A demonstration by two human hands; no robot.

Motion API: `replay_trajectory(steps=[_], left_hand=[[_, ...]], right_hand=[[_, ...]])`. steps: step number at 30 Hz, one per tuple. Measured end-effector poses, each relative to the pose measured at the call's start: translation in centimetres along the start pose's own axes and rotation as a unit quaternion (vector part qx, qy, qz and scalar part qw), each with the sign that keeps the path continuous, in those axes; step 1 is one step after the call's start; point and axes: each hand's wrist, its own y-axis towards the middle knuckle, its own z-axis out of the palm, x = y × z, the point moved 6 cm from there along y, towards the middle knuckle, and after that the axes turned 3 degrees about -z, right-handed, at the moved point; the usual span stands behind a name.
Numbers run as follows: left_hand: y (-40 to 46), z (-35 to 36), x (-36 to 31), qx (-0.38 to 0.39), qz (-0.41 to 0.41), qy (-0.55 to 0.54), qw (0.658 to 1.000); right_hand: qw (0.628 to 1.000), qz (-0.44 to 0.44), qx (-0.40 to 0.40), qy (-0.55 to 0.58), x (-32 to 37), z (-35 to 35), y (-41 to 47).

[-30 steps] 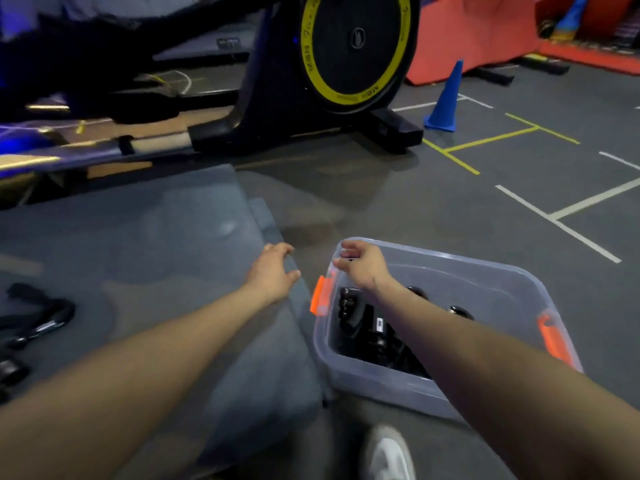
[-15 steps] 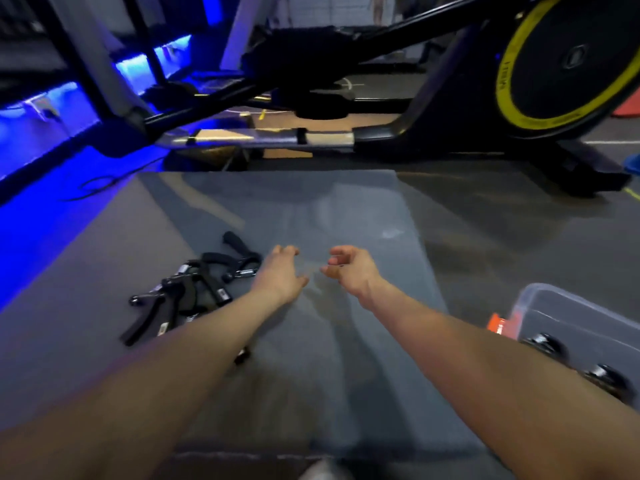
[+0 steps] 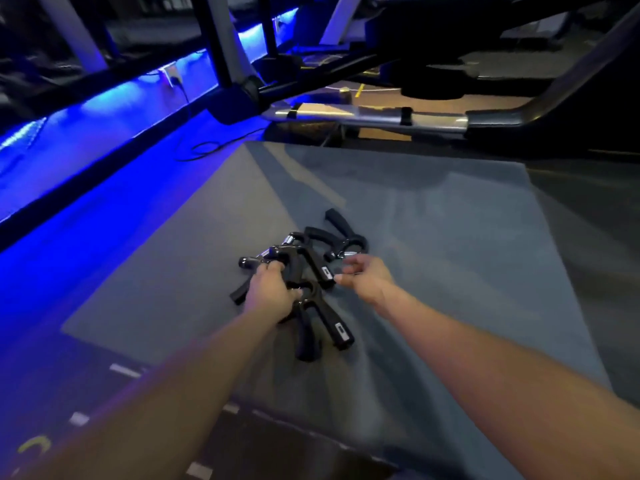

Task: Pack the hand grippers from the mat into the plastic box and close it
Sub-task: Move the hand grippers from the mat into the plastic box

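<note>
Several black hand grippers (image 3: pixel 304 261) lie in a loose pile on the grey mat (image 3: pixel 433 237). My left hand (image 3: pixel 270 294) lies on the near side of the pile, its fingers closed around one black hand gripper whose handles (image 3: pixel 329 327) stick out toward me. My right hand (image 3: pixel 363 277) hovers just right of the pile, fingers curled and apart, thumb and forefinger near a gripper handle with a white label. One more gripper (image 3: pixel 343 237) lies at the far edge of the pile. The plastic box is out of view.
A black exercise machine with a silver rail (image 3: pixel 363 114) stands beyond the mat's far edge. Blue-lit floor (image 3: pixel 86 174) and a dark frame run along the left. A thin cable (image 3: pixel 204 150) lies on the floor near the mat's far left corner.
My view has swung left from the box to the mat. Both hands have reached forward to the pile, and my left hand has closed on a hand gripper.
</note>
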Motion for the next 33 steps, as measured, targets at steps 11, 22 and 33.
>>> replay_trajectory(steps=[11, 22, 33], left_hand=[[-0.5, 2.3, 2.5, 0.015, -0.043, -0.177, 0.983], [3.0, 3.1, 1.9, 0.015, -0.091, -0.309, 0.947], [2.8, 3.7, 1.4, 0.002, -0.176, -0.446, 0.878]], right_hand=[[1.000, 0.008, 0.017, 0.014, -1.8, 3.3, 0.2], [0.999, 0.004, -0.006, 0.041, -1.9, 1.9, 2.9], [0.999, -0.017, -0.019, 0.041, -1.2, -0.6, 2.4]])
